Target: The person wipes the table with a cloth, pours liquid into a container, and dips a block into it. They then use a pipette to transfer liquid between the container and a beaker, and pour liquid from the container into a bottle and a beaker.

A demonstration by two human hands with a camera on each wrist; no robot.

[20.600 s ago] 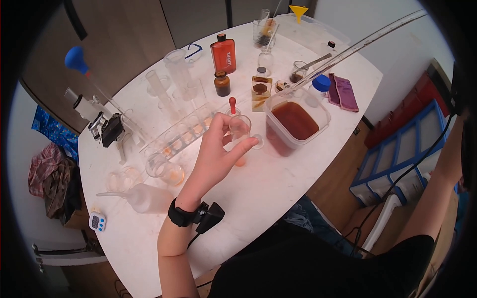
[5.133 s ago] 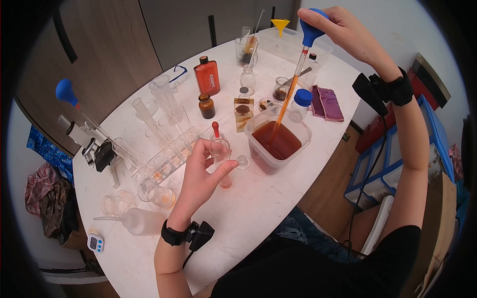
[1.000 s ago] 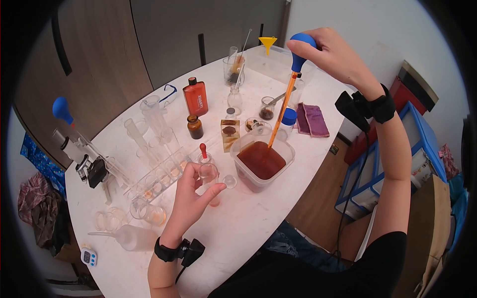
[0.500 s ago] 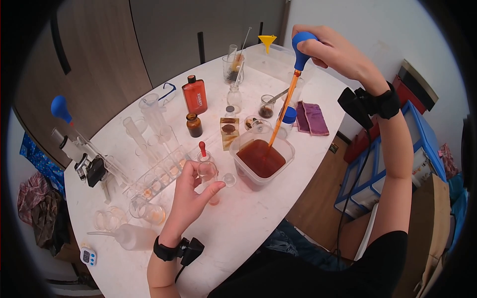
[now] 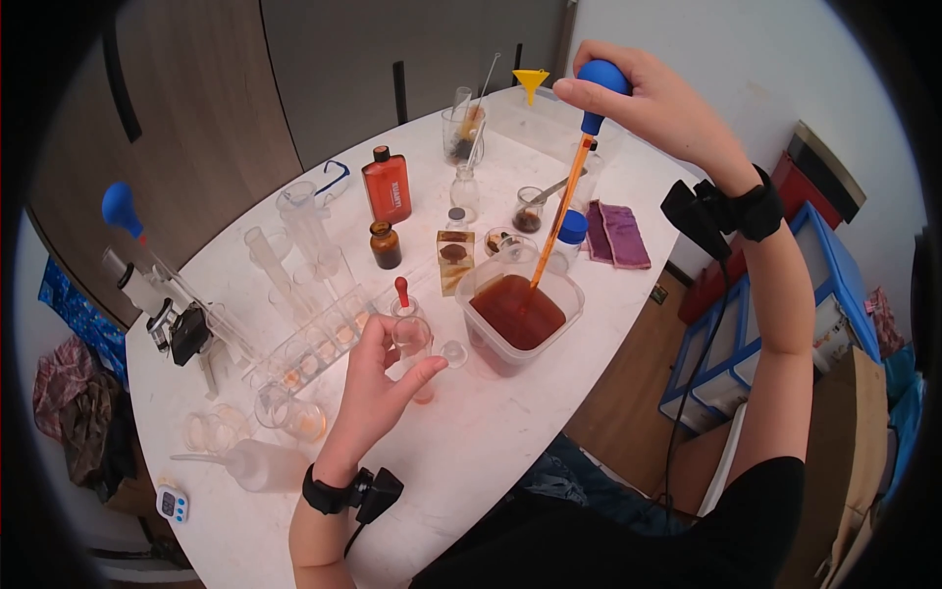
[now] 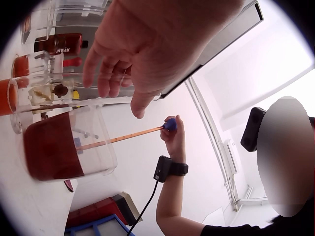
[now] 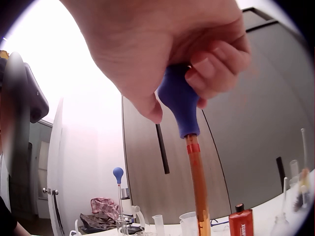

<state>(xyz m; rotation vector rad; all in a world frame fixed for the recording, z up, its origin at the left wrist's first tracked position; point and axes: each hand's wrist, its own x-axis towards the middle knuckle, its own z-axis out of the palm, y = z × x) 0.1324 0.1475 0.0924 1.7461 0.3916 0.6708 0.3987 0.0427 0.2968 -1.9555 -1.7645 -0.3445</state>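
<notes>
1. Since half a second ago, little has shifted in the head view: right hand (image 5: pixel 655 98) still pinches the pipette (image 5: pixel 564 201) bulb, tip over the brown-liquid tub (image 5: pixel 520 314); the small beaker (image 5: pixel 413 339) beside the tub, gripped by the left hand (image 5: pixel 378 388), looks unfilled (transfer pending). White round table (image 5: pixel 491 432), grey cabinets behind.
2. Left wrist: fingers curled.
3. Right wrist: fingers clenched on the bulb, tube filled amber.

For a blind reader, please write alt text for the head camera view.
A person's right hand grips the blue bulb of a long pipette holding orange-brown liquid, its tip over a plastic tub of brown liquid. The left hand holds a small clear beaker above a white table crowded with labware.
</notes>
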